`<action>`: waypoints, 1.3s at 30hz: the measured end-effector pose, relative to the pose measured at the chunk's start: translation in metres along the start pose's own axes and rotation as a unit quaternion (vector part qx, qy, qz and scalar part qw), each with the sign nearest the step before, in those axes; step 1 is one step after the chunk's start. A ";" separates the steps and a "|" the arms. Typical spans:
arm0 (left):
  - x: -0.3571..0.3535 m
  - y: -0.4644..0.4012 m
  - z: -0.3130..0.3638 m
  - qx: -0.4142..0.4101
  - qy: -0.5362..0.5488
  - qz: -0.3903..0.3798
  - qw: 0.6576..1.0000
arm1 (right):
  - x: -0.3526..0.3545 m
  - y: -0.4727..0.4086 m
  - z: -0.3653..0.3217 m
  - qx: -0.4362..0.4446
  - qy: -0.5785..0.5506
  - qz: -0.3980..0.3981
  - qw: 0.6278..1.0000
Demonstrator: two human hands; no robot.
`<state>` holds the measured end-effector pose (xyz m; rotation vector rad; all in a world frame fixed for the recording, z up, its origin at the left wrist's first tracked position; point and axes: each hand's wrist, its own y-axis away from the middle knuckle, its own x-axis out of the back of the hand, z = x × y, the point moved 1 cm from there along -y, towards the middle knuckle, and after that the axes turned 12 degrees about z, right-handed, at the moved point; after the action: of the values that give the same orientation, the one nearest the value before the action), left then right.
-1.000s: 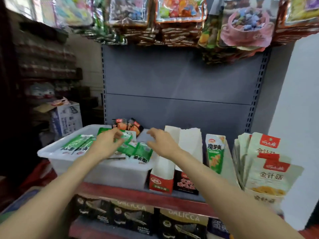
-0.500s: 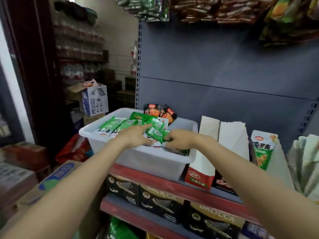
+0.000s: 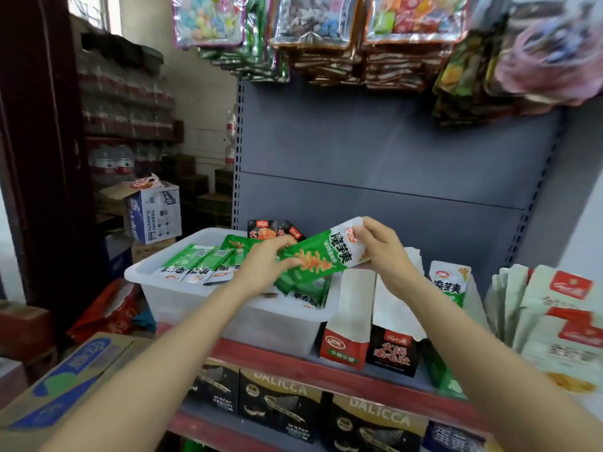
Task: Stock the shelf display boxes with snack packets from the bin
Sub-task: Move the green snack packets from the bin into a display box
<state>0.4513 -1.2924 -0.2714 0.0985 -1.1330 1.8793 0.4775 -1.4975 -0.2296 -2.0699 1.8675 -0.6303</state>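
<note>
A stack of green snack packets (image 3: 318, 256) is lifted above the right end of the white plastic bin (image 3: 182, 296). My left hand (image 3: 264, 267) grips the lower left end of the stack. My right hand (image 3: 383, 247) pinches its upper white end. More green packets (image 3: 199, 264) lie in the bin, with dark red packets (image 3: 262, 230) at its back. Right of the bin stand two open display boxes, one red and white (image 3: 347, 327) and one black (image 3: 393, 350), with a green packet (image 3: 450, 283) upright beside them.
The red shelf edge (image 3: 326, 367) runs under the bin. Pale pouches (image 3: 554, 321) stand at the right. Black wafer boxes (image 3: 280, 402) fill the shelf below. Hanging snack bags (image 3: 319, 24) are overhead. A cardboard carton (image 3: 65, 380) sits low on the left.
Both hands reached into the bin, closed on green packets and lifted them up and to the right, above the bin's right end. The view also shifted.
</note>
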 end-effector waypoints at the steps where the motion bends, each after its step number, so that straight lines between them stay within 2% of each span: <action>1: -0.007 -0.001 0.008 -0.001 0.017 0.006 1.000 | 0.011 0.001 -0.004 0.011 0.006 0.010 1.000; 7: -0.065 0.000 0.062 0.009 0.133 -0.024 0.991 | 0.097 0.008 -0.022 0.072 0.078 0.040 0.994; 10: -0.100 -0.008 0.088 0.025 0.160 -0.045 0.986 | 0.134 0.008 -0.022 0.079 0.131 0.082 0.985; 14: -0.141 -0.017 0.122 0.074 0.190 -0.062 0.977 | 0.177 0.004 -0.023 0.113 0.259 0.119 0.952; 19: -0.175 -0.019 0.145 0.092 0.140 -0.110 0.980 | 0.215 0.003 -0.030 0.133 0.320 0.145 0.927; 22: -0.184 -0.013 0.148 0.088 0.124 -0.151 0.977 | 0.223 0.000 -0.028 0.135 0.358 0.141 0.913; 29: -0.188 -0.003 0.146 0.102 0.120 -0.226 0.961 | 0.208 -0.009 -0.012 0.117 0.469 0.062 0.873; 39: -0.188 0.001 0.144 0.122 0.124 -0.252 0.952 | 0.204 -0.018 -0.020 0.149 0.503 0.035 0.851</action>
<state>0.5085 -1.5222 -0.2793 0.2583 -0.6236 1.5091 0.4971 -1.6952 -0.1768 -1.5246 2.0488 -2.1273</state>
